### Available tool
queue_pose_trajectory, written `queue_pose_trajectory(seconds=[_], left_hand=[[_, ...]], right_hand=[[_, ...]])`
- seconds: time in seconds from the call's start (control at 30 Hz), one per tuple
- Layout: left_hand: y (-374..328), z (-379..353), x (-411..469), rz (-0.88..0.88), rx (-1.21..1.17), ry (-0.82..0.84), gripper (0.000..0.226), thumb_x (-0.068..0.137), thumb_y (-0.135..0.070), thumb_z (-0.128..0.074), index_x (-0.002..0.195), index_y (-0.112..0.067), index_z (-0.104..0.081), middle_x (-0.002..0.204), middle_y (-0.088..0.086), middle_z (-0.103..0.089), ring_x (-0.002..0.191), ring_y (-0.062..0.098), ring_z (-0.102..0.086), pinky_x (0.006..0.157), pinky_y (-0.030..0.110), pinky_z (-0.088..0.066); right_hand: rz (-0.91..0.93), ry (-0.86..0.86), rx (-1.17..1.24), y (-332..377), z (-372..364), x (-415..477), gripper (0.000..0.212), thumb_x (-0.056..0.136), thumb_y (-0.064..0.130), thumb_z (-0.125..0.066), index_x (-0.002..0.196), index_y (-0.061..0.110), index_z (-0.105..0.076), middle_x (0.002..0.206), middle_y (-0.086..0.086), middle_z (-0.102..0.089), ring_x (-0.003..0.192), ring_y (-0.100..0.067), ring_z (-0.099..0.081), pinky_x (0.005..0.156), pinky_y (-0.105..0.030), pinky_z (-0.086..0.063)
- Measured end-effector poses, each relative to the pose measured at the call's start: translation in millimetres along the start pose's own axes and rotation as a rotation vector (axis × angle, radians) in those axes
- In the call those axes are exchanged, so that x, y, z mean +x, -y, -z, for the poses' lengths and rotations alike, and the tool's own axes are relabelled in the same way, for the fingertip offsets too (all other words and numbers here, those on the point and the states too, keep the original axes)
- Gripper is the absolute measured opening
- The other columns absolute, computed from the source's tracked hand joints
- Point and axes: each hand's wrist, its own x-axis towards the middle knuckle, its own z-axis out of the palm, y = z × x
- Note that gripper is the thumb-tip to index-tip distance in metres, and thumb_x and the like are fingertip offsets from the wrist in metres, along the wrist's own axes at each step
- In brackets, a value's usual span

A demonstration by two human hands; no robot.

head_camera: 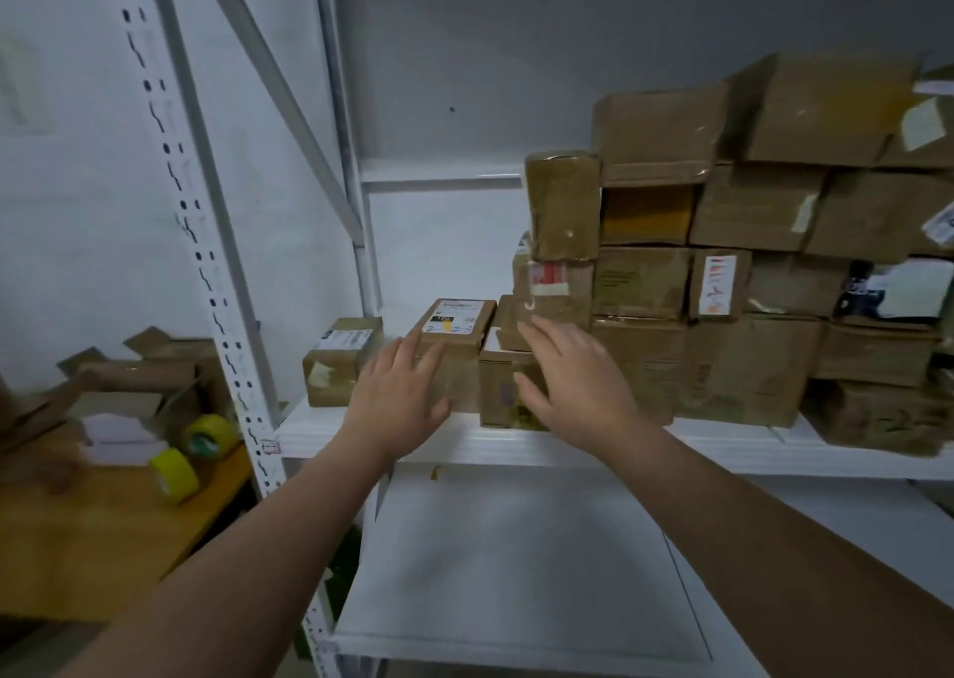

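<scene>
The labelled box [454,327] sits on the shelf [516,446] between the two hands and just beyond the fingers. Its narrow end faces the person and its long axis runs back into the shelf.

The left hand [400,398] is nearer. Its fingers [410,362] are spread and straight over the box's front-left corner and hold nothing; I cannot tell whether they touch the cardboard. The right hand [578,383] is also spread and empty. Its fingertips reach up in front of the small brown box [508,316] to the right of the labelled box, and its thumb crosses the squat box [493,393] below that one. The likely next move is for the two palms to close in on the labelled box from either side.

Left of the left fingers, a little apart, stands a taped box [338,367]. To the right of the right hand rises a wall of stacked boxes [748,357], packed close. Below the wrists lies a bare lower shelf [516,564]. Beyond the perforated upright [217,274] to the left, two tape rolls [188,453] lie on a wooden table [103,538].
</scene>
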Motion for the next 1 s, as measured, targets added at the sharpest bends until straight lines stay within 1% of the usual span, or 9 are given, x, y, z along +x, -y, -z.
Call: queue_pose_trajectory(seconds=[0.2, 0.33, 0.4, 0.47, 0.6, 0.7, 0.8, 0.9, 1.0], left_hand=[[8, -34, 41, -0.049, -0.026, 0.02, 0.072, 0.091, -0.053, -0.046, 0.15, -0.022, -0.019, 0.157, 0.011, -0.014, 0.142, 0.028, -0.02, 0.112, 0.039, -0.024], [33, -54, 66, -0.062, -0.014, 0.081, 0.076, 0.092, -0.049, -0.05, 0.152, -0.025, -0.01, 0.159, 0.01, -0.003, 0.145, 0.03, -0.011, 0.115, 0.042, -0.017], [43, -63, 82, -0.091, 0.017, 0.126, 0.074, 0.095, -0.042, -0.048, 0.152, -0.026, -0.004, 0.16, 0.009, 0.002, 0.145, 0.031, -0.007, 0.117, 0.043, -0.014], [51, -73, 91, -0.123, -0.013, 0.15, 0.067, 0.097, -0.027, -0.045, 0.152, -0.026, -0.007, 0.16, 0.007, -0.005, 0.145, 0.03, -0.01, 0.115, 0.043, -0.021], [64, -87, 86, -0.123, -0.246, 0.049, 0.055, 0.096, -0.02, -0.049, 0.147, -0.022, -0.028, 0.15, 0.007, -0.03, 0.135, 0.028, -0.028, 0.105, 0.042, -0.037], [72, -93, 71, -0.132, -0.388, -0.032, 0.045, 0.098, -0.024, -0.044, 0.143, -0.018, -0.038, 0.148, 0.01, -0.034, 0.125, 0.03, -0.043, 0.098, 0.044, -0.045], [75, -95, 54, -0.139, -0.512, -0.115, 0.042, 0.097, -0.02, -0.048, 0.139, -0.013, -0.044, 0.146, 0.015, -0.035, 0.124, 0.03, -0.047, 0.093, 0.043, -0.049], [79, -104, 37, -0.173, -0.723, -0.226, 0.036, 0.094, -0.014, -0.055, 0.129, -0.003, -0.054, 0.141, 0.019, -0.04, 0.124, 0.023, -0.047, 0.097, 0.032, -0.045], [79, -107, 29, -0.025, -1.037, -0.273, 0.022, 0.095, -0.015, -0.053, 0.113, -0.002, -0.051, 0.135, 0.013, -0.034, 0.116, -0.011, -0.04, 0.091, 0.005, -0.036]], right_hand=[[-0.063, -0.008, 0.184, 8, -52, 23, 0.053, 0.095, 0.028, -0.05, 0.144, 0.011, -0.04, 0.148, -0.005, -0.042, 0.136, -0.019, -0.036, 0.11, -0.032, -0.028], [-0.085, -0.037, 0.208, 21, -78, 29, 0.048, 0.089, 0.021, -0.059, 0.134, 0.005, -0.052, 0.136, -0.013, -0.054, 0.125, -0.027, -0.05, 0.103, -0.039, -0.038], [-0.105, -0.052, 0.204, 25, -86, 34, 0.049, 0.088, 0.021, -0.06, 0.134, 0.003, -0.052, 0.135, -0.014, -0.055, 0.125, -0.029, -0.05, 0.103, -0.04, -0.038], [-0.133, -0.068, 0.187, 29, -92, 41, 0.049, 0.09, 0.022, -0.058, 0.135, 0.003, -0.051, 0.136, -0.015, -0.053, 0.126, -0.028, -0.049, 0.104, -0.04, -0.037], [-0.234, -0.113, 0.156, 42, -103, 55, 0.05, 0.093, 0.028, -0.055, 0.137, 0.005, -0.048, 0.137, -0.011, -0.053, 0.127, -0.026, -0.048, 0.111, -0.042, -0.029], [-0.289, -0.122, 0.045, 55, -114, 66, 0.051, 0.098, 0.038, -0.045, 0.137, 0.006, -0.047, 0.135, -0.008, -0.055, 0.127, -0.021, -0.049, 0.118, -0.04, -0.013], [-0.381, -0.131, -0.02, 68, -123, 74, 0.056, 0.099, 0.045, -0.035, 0.139, 0.007, -0.045, 0.133, -0.007, -0.058, 0.129, -0.018, -0.046, 0.118, -0.038, 0.001], [-0.427, -0.159, -0.013, 83, -132, 76, 0.056, 0.099, 0.043, -0.037, 0.14, 0.006, -0.042, 0.129, -0.008, -0.061, 0.127, -0.017, -0.048, 0.118, -0.033, 0.004], [-0.483, -0.26, 0.118, 94, -136, 72, 0.052, 0.097, 0.033, -0.05, 0.14, 0.004, -0.044, 0.128, -0.01, -0.062, 0.125, -0.018, -0.049, 0.119, -0.031, -0.006]])
